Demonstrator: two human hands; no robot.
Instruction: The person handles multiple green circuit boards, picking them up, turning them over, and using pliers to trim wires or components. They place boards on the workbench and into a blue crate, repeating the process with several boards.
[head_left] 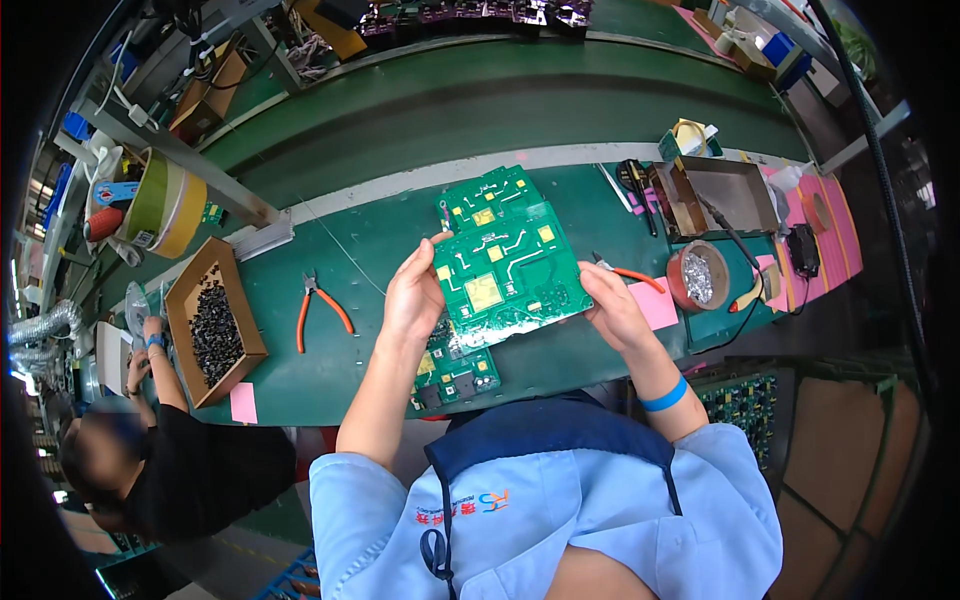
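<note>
A green circuit board [510,270] with yellow square patches is held level above the bench between my two hands. My left hand [415,297] grips its left edge, thumb on top. The right corner of the board is pinched by my right hand [612,305]. Beyond it shows a similar green board surface [492,196]; whether the two are joined, I cannot tell. Partly under the held board, near the bench's front edge, lies another circuit board [468,378] with black parts. Orange-handled cutters [322,308] lie left of my left hand, and a second orange-handled pair [632,273] is just past my right hand.
A cardboard box of small black parts [215,330] stands on the left, near a co-worker [190,450]. At right are a round pot of silvery scraps [697,276], a brown tray [730,195] and a yellow-handled tool [748,295]. Pink paper [655,303] lies by my right hand.
</note>
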